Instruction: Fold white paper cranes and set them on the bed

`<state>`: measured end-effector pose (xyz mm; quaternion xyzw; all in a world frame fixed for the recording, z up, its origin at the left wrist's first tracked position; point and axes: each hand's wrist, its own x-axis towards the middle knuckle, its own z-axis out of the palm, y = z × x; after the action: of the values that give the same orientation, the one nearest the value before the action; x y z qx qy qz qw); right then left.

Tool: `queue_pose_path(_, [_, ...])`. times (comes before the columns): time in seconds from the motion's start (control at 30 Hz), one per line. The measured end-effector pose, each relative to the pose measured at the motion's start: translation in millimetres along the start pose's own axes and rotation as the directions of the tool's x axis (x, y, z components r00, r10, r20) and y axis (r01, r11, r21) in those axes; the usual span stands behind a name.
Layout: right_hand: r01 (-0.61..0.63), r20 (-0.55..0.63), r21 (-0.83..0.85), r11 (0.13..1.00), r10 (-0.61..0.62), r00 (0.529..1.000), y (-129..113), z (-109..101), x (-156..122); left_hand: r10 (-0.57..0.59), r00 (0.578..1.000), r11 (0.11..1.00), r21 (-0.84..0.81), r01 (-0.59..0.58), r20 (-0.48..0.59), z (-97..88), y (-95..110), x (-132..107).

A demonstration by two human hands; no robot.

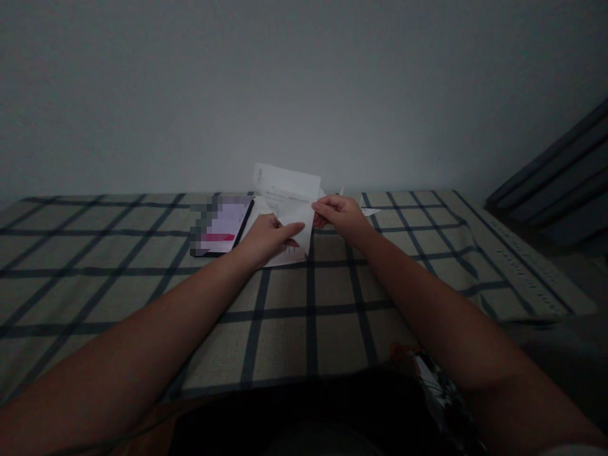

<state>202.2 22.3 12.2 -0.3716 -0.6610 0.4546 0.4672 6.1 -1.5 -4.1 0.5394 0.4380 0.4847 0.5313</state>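
Observation:
A creased white sheet of paper point(289, 183) with faint print is held up over the table. My left hand point(273, 237) grips its lower part, thumb lying across the front. At the paper's right edge, my right hand point(339, 215) pinches it between thumb and fingers. Beneath and behind the hands lie more white papers point(285, 256), partly covered, so I cannot tell how many. Just left of my left hand lies a tablet-like device point(228, 221) with a lit, partly pixelated screen and a dark edge.
A checked tablecloth point(285, 329) in beige and dark blue covers the table, which meets a plain wall point(304, 82) at the back. Grey curtain-like folds point(565, 171) hang at the right. A patterned cloth or bag point(437, 380) sits near my right forearm.

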Motion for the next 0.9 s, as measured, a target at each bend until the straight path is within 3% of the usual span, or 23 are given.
queue_pose_path(0.1, [0.023,0.000,-0.014,1.000,-0.023,1.000,-1,0,-1,-0.014,1.000,0.993,-0.116,0.013,-0.006,1.7,-1,1])
queue_pose_path(0.23, [0.022,0.029,-0.054,0.998,-0.021,0.999,0,0,-2,0.039,0.997,0.960,-0.274,-0.056,-0.068,2.1,-1,5])
queue_pose_path(0.33, [0.018,0.055,-0.057,0.998,-0.015,0.998,1,-1,-2,0.072,0.991,0.955,-0.277,-0.101,-0.113,0.7,-2,7])
queue_pose_path(0.9, [0.029,0.072,-0.076,0.997,-0.024,0.997,0,-2,-3,0.113,0.984,0.967,-0.214,-0.140,-0.136,-2.1,-9,11])
